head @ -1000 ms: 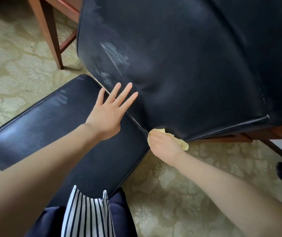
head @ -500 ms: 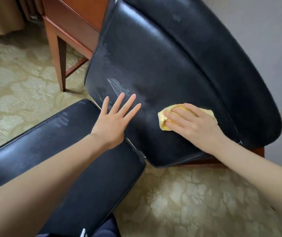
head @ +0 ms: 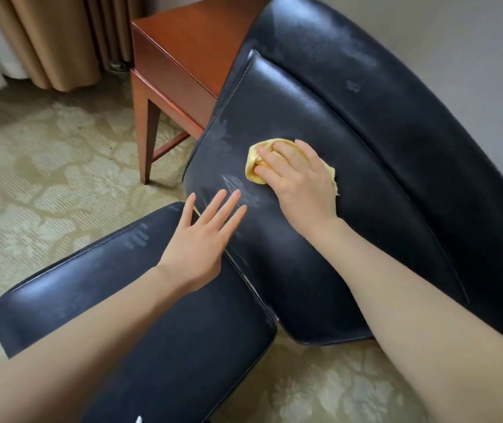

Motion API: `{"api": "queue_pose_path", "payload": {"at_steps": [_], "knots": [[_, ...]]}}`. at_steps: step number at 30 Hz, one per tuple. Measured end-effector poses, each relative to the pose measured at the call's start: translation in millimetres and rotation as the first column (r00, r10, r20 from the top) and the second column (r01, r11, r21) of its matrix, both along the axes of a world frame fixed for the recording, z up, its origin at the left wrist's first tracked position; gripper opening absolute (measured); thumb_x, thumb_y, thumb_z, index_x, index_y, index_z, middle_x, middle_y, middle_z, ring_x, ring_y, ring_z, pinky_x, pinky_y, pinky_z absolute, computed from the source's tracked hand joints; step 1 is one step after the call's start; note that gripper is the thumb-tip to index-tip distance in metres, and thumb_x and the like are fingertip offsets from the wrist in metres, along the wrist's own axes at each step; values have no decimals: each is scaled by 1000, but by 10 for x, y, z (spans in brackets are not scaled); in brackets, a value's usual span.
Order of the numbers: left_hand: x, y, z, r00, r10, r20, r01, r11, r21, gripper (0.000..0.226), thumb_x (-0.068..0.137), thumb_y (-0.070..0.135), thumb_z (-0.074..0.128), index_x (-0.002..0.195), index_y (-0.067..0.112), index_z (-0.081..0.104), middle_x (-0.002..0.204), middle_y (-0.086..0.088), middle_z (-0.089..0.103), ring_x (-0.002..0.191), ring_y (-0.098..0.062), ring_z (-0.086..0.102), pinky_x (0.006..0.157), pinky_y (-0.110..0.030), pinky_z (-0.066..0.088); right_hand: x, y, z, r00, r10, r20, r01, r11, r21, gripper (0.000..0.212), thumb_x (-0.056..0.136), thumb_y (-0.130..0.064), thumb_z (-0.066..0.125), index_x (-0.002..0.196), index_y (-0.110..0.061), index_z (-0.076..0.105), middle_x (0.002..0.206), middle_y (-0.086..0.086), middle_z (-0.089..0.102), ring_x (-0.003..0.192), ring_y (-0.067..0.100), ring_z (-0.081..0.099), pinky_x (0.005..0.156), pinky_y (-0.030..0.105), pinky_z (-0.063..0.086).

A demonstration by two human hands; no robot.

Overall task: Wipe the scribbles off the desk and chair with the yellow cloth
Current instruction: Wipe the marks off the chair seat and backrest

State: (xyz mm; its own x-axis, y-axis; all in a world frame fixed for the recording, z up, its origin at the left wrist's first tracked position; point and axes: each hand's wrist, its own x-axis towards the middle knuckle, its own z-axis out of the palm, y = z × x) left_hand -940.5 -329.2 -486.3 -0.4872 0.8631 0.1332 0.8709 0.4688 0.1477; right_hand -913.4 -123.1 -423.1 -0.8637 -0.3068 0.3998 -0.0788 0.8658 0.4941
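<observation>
Far left: tan curtain (head: 61, 35) hangs down to the patterned carpet (head: 46, 178). Next to it I see the desk (head: 183, 56), red-brown wood, with one leg standing on the carpet just beside the chair's left edge.

Chair seat (head: 107, 285), black leather, runs from the lower-left toward centre. Faint pale finger-like marks (head: 136, 239) show near its back edge.

My left hand (head: 197, 242) lies flat where the seat meets the backrest (head: 305, 111). Fingers straight and spread apart, gripping nothing; fingertips reach onto the lower left part of the backrest.

Just above those fingertips: whitish scribbles (head: 238, 186) on the backrest leather, plus a paler smear (head: 221, 135) higher up near the backrest's left edge.

Right of the scribbles: yellow cloth (head: 255, 166), bunched up and pressed against the backrest, left of its middle. My right hand (head: 299, 178) covers most of it, palm down, fingers curled over and clamped on the cloth; a corner of cloth sticks out past the hand's right side.

Far right: the backrest's outer rim (head: 427, 132) curves against the plain wall (head: 457, 32).
</observation>
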Motion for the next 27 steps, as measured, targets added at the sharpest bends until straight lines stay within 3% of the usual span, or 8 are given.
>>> {"api": "queue_pose_path", "payload": {"at_steps": [4, 7, 10, 12, 14, 18, 24, 27], "knots": [[-78, -89, -13, 995, 93, 35, -90, 993, -82, 83, 68, 2, 59, 146, 4, 32, 157, -9, 20, 145, -28, 18, 111, -60, 16, -35, -129, -270, 1000, -10, 16, 11, 997, -75, 27, 87, -1, 52, 102, -14, 70, 116, 2, 67, 110, 21, 60, 102, 38, 39], [-115, -134, -8, 982, 152, 115, -137, 982, -127, 81, 80, 3, 47, 151, 8, 8, 160, -4, -4, 147, -24, -4, 114, -56, 2, 64, -174, -478, 992, 41, 121, -37, 999, -34, 26, 86, -2, 52, 100, -13, 71, 112, 3, 67, 105, 22, 62, 104, 37, 36], [-133, -97, 22, 974, 179, 141, -163, 980, -115, 81, 84, 3, 42, 152, 11, -2, 159, -1, -11, 147, -22, -9, 115, -54, -1, 267, -199, -603, 959, 71, 274, -87, 995, 50, 21, 80, -4, 61, 96, -14, 71, 107, 2, 67, 102, 22, 61, 105, 38, 36], [-145, -35, 51, 972, 162, 169, -145, 984, -107, 83, 85, 2, 40, 151, 14, -7, 159, 1, -14, 147, -22, -11, 115, -53, 0, 499, -218, -602, 897, 31, 441, -102, 985, 139, 23, 70, -10, 73, 92, -17, 72, 100, -1, 66, 102, 22, 60, 104, 37, 37], [-165, 53, 88, 979, 122, 164, -121, 992, -17, 84, 83, 1, 46, 152, 16, 0, 160, -1, -6, 147, -25, -4, 114, -55, 6, 776, -219, -552, 809, -36, 587, -99, 976, 195, 32, 59, -16, 82, 90, -18, 73, 96, -3, 66, 100, 20, 59, 103, 36, 38], [-182, 330, 204, 989, 25, 145, -28, 999, 20, 91, 86, 6, 50, 151, 22, -11, 159, 0, -16, 147, -25, -11, 115, -53, 1, 1355, -148, -335, 614, -100, 783, -124, 967, 221, 44, 56, -10, 84, 97, -16, 68, 107, 0, 62, 104, 23, 56, 102, 38, 41], [-157, 595, 344, 991, -31, 129, 29, 999, 13, 93, 85, 4, 45, 147, 22, -23, 157, -2, -22, 146, -22, -13, 117, -43, -2, 1675, 45, 228, 662, -70, 746, -158, 960, 231, 23, 72, -8, 69, 91, -20, 68, 110, -1, 62, 103, 21, 57, 107, 40, 28], [-160, 609, 370, 988, -37, 152, 42, 999, -26, 93, 85, 3, 42, 147, 22, -25, 157, -2, -23, 146, -22, -14, 117, -39, -2, 1624, 176, 541, 723, -22, 690, -158, 968, 196, 22, 78, -2, 62, 93, -18, 68, 114, 1, 62, 105, 22, 58, 106, 39, 33]]}}
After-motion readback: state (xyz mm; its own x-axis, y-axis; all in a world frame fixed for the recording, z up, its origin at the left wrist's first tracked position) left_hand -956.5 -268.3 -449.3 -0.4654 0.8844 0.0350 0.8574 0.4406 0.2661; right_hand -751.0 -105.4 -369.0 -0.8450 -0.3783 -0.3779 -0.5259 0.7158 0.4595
